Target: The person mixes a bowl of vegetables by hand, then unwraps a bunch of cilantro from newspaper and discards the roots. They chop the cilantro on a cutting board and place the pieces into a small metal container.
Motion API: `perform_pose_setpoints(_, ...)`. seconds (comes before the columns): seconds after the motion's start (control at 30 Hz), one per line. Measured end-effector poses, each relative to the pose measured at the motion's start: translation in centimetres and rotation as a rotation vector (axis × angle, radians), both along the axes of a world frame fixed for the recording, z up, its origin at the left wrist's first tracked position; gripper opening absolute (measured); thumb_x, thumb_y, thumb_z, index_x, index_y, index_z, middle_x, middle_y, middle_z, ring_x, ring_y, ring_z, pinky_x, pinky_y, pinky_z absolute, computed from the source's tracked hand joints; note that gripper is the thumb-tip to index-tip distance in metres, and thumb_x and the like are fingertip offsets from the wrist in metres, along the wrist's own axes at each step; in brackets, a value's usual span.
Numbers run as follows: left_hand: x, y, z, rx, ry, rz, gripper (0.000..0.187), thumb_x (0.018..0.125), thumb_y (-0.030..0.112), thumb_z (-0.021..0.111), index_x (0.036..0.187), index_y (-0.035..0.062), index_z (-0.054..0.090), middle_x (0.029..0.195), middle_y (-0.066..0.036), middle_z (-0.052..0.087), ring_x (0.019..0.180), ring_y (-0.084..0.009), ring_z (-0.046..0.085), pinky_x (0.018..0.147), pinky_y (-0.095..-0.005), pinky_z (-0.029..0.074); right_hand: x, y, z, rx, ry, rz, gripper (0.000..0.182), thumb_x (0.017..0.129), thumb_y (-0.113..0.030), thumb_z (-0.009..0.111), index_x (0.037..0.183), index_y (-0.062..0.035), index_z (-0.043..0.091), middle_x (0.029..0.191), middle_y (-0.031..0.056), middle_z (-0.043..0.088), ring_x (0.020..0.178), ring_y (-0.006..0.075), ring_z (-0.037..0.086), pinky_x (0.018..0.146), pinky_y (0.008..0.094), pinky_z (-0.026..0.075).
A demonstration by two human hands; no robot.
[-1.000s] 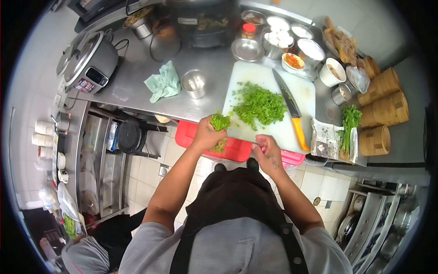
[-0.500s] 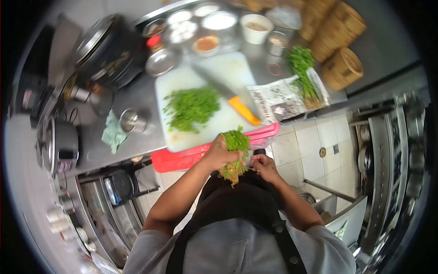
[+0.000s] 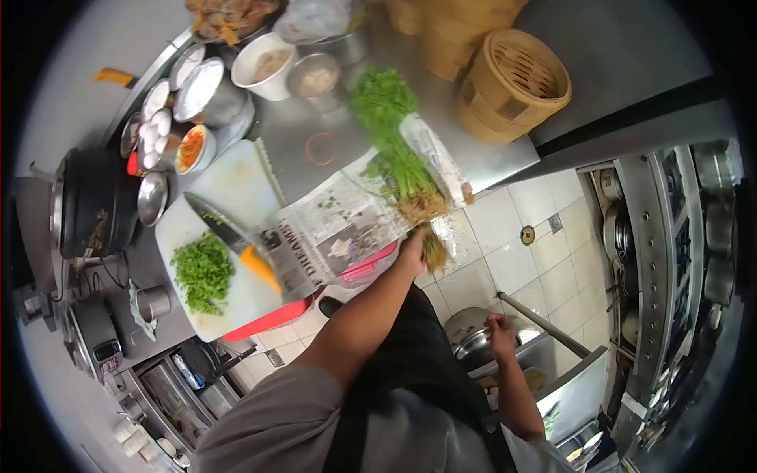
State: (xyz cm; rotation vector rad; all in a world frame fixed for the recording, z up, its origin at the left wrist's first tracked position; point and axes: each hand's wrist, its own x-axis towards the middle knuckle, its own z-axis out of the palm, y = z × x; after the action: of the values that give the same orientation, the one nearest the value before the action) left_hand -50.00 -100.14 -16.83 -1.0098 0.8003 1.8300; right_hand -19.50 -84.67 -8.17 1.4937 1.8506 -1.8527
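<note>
My left hand [image 3: 412, 254] is closed round a small bunch of rooted greens [image 3: 432, 246], beside the counter edge and just below the larger bunch of greens [image 3: 406, 162] lying on newspaper [image 3: 319, 229]. Lower right, my right hand [image 3: 500, 333] hangs over metal bowls, its fingers curled; whatever they hold, if anything, is too small to make out. A pile of picked leaves [image 3: 201, 272] sits on the white cutting board [image 3: 244, 177]. The knife with an orange handle [image 3: 259, 266] lies across the board, its handle near the newspaper.
Bamboo steamers [image 3: 512, 87] stand at the back right. Bowls of eggs and food line the back left, near a black cooker [image 3: 95, 201]. A red tray [image 3: 268, 319] shows under the board. Below right, a metal bowl [image 3: 471, 335] sits near an open drawer or bin.
The view has swung to the right. My left hand has carried the greens over beside the newspaper, and my right hand has moved away from it, over the metal bowls.
</note>
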Motion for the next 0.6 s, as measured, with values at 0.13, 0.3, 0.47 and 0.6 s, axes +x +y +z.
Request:
perform_pose_setpoints(0.13, -0.4, -0.1, -17.6, -0.101, 0.374, 0.015, 0.057, 0.097, 0.052, 0.046, 0.135, 0.0103, 0.05, 0.145, -0.01, 0.047, 0.135, -0.0287, 0.041, 0.116, -0.0446, 0.026, -0.6, 3.3, 2.6, 0.084, -0.192, -0.084, 0.033, 0.094, -0.036, 0.065, 0.105, -0.0057, 0.061, 0.084, 0.004, 0.065, 0.064, 0.0099, 0.059, 0.049, 0.0239, 0.046)
perform_pose_setpoints(0.3, 0.6, 0.1, -0.1, -0.449, 0.462, -0.824, 0.087, 0.094, 0.067, 0.039, 0.156, 0.0098, 0.017, 0.162, -0.012, 0.02, 0.148, -0.0292, 0.02, 0.117, -0.0491, 0.017, -6.0, 0.5, 2.4, 0.757, 0.102, 0.495, 0.038, 0.094, -0.02, 0.062, 0.122, 0.0028, 0.054, 0.107, 0.0196, 0.063, 0.092, 0.0352, 0.063, 0.081, 0.0418, 0.052)
perform_pose_setpoints(0.47, 3.4, -1.1, 8.2, 0.462, -0.049, -0.307, 0.103, 0.08, 0.087, 0.036, 0.154, 0.0159, 0.027, 0.157, -0.02, 0.026, 0.141, -0.0393, 0.028, 0.107, -0.0621, 0.03, -18.0, -7.4, 7.8, 0.797, 0.542, 0.974, 0.065, 0.09, -0.027, 0.065, 0.141, -0.0001, 0.037, 0.144, 0.024, 0.041, 0.135, 0.0413, 0.036, 0.113, 0.0504, 0.028)
perform_pose_setpoints(0.6, 1.9, -8.7, 11.9, -0.42, 0.727, -1.078, 0.1, 0.089, 0.072, 0.045, 0.155, 0.0034, 0.014, 0.156, -0.026, 0.026, 0.144, -0.0342, 0.029, 0.113, -0.0433, 0.033, -21.0, -5.9, 2.5, 0.626, -0.615, 1.783, 0.075, 0.09, -0.059, 0.054, 0.139, -0.0011, 0.049, 0.144, 0.0197, 0.048, 0.138, 0.0351, 0.04, 0.116, 0.0502, 0.026)
